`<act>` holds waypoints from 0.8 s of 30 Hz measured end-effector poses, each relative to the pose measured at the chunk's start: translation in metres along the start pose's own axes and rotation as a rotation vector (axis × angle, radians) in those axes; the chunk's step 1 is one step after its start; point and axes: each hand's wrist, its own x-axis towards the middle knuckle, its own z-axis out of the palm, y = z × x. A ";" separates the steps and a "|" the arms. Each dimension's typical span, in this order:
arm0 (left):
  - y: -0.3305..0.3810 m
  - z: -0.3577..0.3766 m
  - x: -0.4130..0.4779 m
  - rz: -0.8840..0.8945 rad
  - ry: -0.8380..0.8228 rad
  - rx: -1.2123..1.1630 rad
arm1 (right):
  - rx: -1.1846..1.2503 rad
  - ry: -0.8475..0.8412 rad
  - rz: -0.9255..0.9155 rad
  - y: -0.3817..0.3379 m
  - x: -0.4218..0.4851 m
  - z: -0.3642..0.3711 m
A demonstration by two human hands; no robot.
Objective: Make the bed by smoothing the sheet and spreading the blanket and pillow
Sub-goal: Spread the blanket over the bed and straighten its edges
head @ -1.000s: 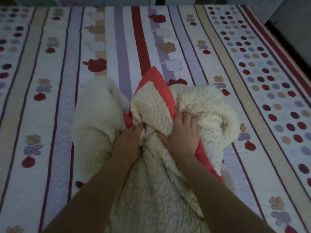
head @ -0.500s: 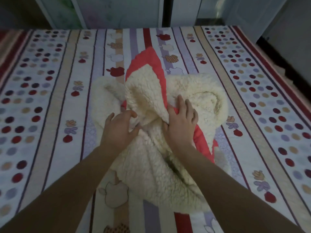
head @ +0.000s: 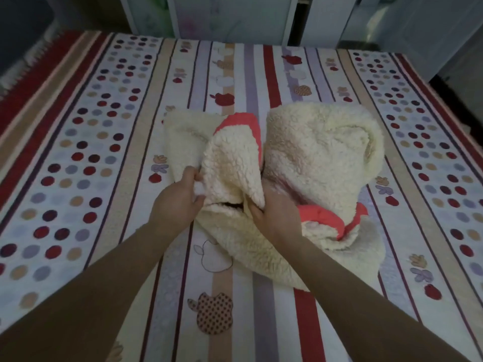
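Blanket: the cream fleece blanket [head: 316,158] with its coral trim lies bunched in a heap on the middle of the bed, folded over itself, so its corners are buried and you are sorting through the layers to find an edge.
Raised flap: one fold stands up between your hands, coral border at its top (likely a true hem, which is why it is worth holding).
Left hand: your left hand [head: 177,202] has its fingers [head: 192,176] curled shut on the left side of that flap, pinching the fleece so the layer peels off the pile.
Right hand: your right hand [head: 274,218] is closed on the fleece at the flap's lower right, thumb over the fold; it holds that side of the flap against the rest of the pile.
Sheet: the striped, dotted sheet [head: 86,158] under the heap looks flat and mostly smooth, so that part of the job seems done.
Pillow: none in view.
Stage: early in the spreading, I judge; the blanket is not yet opened.
Next: draw your hands apart along the hem to open it.
Risk: the fleece may cling to itself and drag the whole heap.
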 end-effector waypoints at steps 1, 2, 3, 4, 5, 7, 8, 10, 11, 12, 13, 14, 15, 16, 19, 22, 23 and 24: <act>-0.008 -0.003 -0.010 -0.036 -0.011 -0.008 | 0.009 -0.028 -0.010 -0.005 -0.007 0.006; -0.020 -0.007 -0.022 -0.067 -0.029 -0.014 | 0.013 -0.063 -0.021 -0.012 -0.016 0.014; -0.029 -0.009 -0.032 -0.084 -0.052 -0.006 | 0.008 -0.105 -0.023 -0.017 -0.023 0.020; -0.040 -0.011 -0.043 -0.097 -0.078 0.014 | 0.001 -0.143 -0.031 -0.021 -0.031 0.027; -0.051 -0.013 -0.054 -0.107 -0.104 0.035 | -0.015 -0.179 -0.037 -0.025 -0.039 0.034; -0.074 -0.016 -0.078 -0.125 -0.152 0.045 | -0.041 -0.248 -0.066 -0.037 -0.056 0.050; -0.081 -0.015 -0.088 -0.124 -0.174 0.041 | -0.045 -0.275 -0.079 -0.038 -0.063 0.057; -0.100 -0.013 -0.116 -0.132 -0.206 0.012 | -0.055 -0.329 -0.126 -0.049 -0.083 0.074; -0.108 -0.009 -0.130 -0.134 -0.211 -0.002 | -0.051 -0.356 -0.153 -0.054 -0.092 0.082; -0.118 -0.004 -0.146 -0.147 -0.220 -0.012 | -0.039 -0.388 -0.183 -0.057 -0.104 0.092; -0.126 0.001 -0.160 -0.165 -0.231 -0.021 | -0.039 -0.433 -0.192 -0.060 -0.115 0.102; -0.134 0.007 -0.175 -0.183 -0.247 -0.028 | -0.040 -0.482 -0.191 -0.064 -0.126 0.112; -0.142 0.012 -0.191 -0.205 -0.265 -0.038 | -0.044 -0.535 -0.183 -0.068 -0.138 0.124; -0.149 0.016 -0.204 -0.224 -0.277 -0.045 | -0.043 -0.574 -0.176 -0.067 -0.149 0.135; -0.166 0.026 -0.234 -0.277 -0.318 -0.040 | -0.041 -0.658 -0.164 -0.071 -0.178 0.156; -0.177 0.034 -0.255 -0.355 -0.402 0.017 | -0.004 -0.764 -0.152 -0.074 -0.202 0.174; -0.181 0.037 -0.260 -0.398 -0.430 0.014 | 0.014 -0.804 -0.144 -0.075 -0.209 0.180; -0.186 0.039 -0.267 -0.445 -0.466 0.012 | 0.047 -0.840 -0.141 -0.073 -0.216 0.187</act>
